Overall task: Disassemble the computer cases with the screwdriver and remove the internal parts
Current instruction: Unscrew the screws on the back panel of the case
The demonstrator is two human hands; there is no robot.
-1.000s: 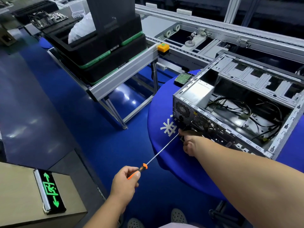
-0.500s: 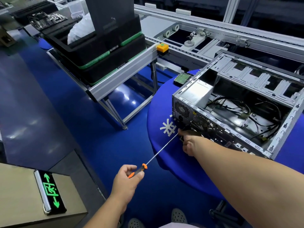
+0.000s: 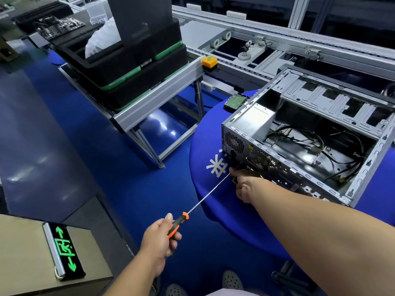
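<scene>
Steel screwdriver (image 3: 201, 202), long-shafted: our left grip (image 3: 159, 239) clasps its handle; right grip (image 3: 245, 184) pinches the tip at the computer case (image 3: 299, 146), 1 o'clock. Risk: flexing shaft slips off the screw.

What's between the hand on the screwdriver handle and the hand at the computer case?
In the head view, only the screwdriver's thin metal shaft, running from the left hand to the right hand.

One head-worn wide-angle view, looking forward and steeply down over both forearms, near the blue worktop (image 3: 205, 189) edge, floor (image 3: 64, 124) and conveyor frame (image 3: 277, 39) beyond.
</scene>
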